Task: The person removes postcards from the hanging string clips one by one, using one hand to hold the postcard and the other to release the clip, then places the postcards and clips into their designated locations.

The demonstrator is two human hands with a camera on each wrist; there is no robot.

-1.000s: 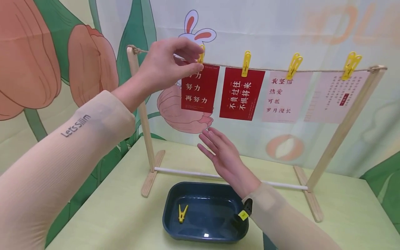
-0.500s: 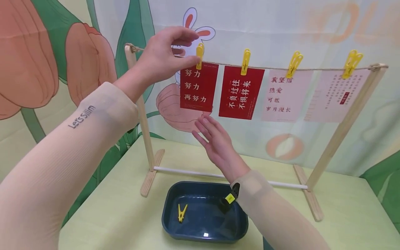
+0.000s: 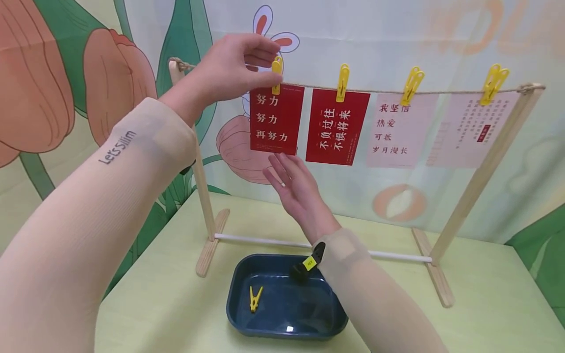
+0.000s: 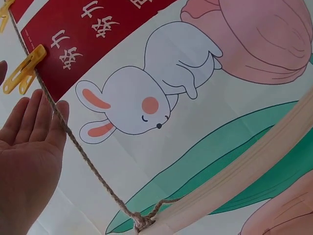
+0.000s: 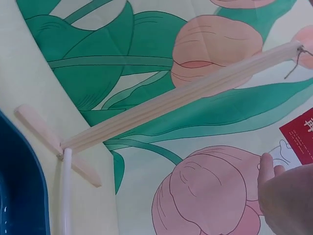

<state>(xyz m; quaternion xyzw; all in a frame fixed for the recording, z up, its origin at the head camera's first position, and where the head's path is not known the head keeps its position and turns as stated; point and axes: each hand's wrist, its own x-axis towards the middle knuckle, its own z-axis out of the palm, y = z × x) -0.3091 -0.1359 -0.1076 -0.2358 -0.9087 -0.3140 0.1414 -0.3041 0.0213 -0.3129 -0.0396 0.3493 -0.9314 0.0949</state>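
Observation:
In the head view my left hand (image 3: 236, 68) is raised at the left of a twine line, its thumb by a yellow clothespin (image 3: 276, 76). That clothespin fastens a red card (image 3: 275, 120) with white characters to the twine. The left wrist view shows the same hand (image 4: 32, 152) with fingers extended near the twine, not closed round the clothespin (image 4: 27, 68). My right hand (image 3: 295, 189) is lifted just below the card's lower edge, its fingers straight and palm facing left. Whether its fingertips touch the card, I cannot tell.
A second red card (image 3: 337, 127) and two pale pink cards hang farther right, each clipped by yellow clothespins. Wooden posts (image 3: 481, 181) hold the twine, joined low down by a white rod (image 3: 265, 241). A dark blue basin (image 3: 287, 331) below contains one yellow clothespin (image 3: 254, 299).
The left hand's fingers have come away from around the clothespin, which is now more visible. My right hand has risen toward the first red card's bottom edge.

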